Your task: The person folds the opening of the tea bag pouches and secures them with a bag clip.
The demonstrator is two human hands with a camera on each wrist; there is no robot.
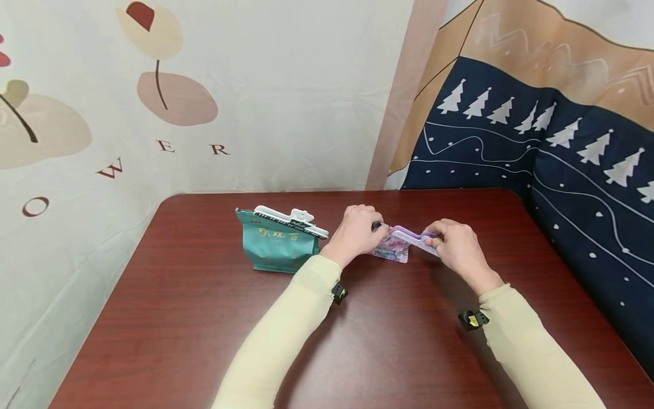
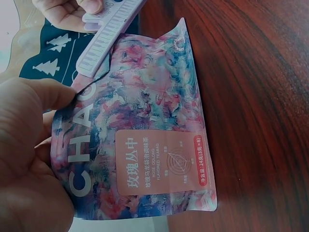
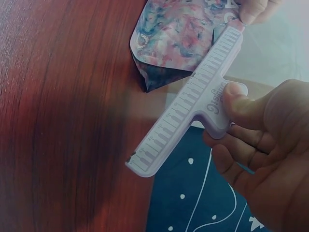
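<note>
My left hand (image 1: 356,232) pinches the folded top edge of a pink, blue and purple tea pouch (image 1: 392,250). In the left wrist view, the pouch (image 2: 149,92) shows a pink label and large pale letters along its top. Its thumb lies on the front side. My right hand (image 1: 460,250) pinches the handle of a lilac bag clip (image 1: 413,238) with a piano-key pattern. One end of the clip (image 3: 181,113) lies at the pouch's top edge, close to the left fingertips; the other end sticks out past the pouch. Whether its jaws hold the pouch I cannot tell.
A green pouch (image 1: 278,244) stands left of my left hand, with a white bag clip (image 1: 291,220) across its top. All this is on a reddish-brown table (image 1: 388,341). Behind it hang a pale printed cloth (image 1: 286,113) and a navy one with trees (image 1: 475,142).
</note>
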